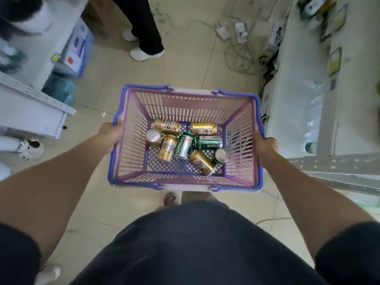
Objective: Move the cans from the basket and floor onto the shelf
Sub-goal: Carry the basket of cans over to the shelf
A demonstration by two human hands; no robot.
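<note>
A pink and purple plastic basket [185, 99] hangs in front of me above the tiled floor. My left hand [110, 133] grips its left rim and my right hand [265, 147] grips its right rim. Several cans lie jumbled on the basket's bottom: gold cans [167, 148] and green cans [208, 142], most on their sides, two showing silver tops [153, 135]. A white shelf unit [298, 99] with bottles stands at my right. No cans on the floor are visible.
Another white shelf [30, 108] with boxes stands at the left. A person's legs in dark trousers and white shoes [147, 53] stand ahead. Power strips and tangled cables [238, 48] lie on the floor at the far right. A small patterned pot [30, 148] sits at left.
</note>
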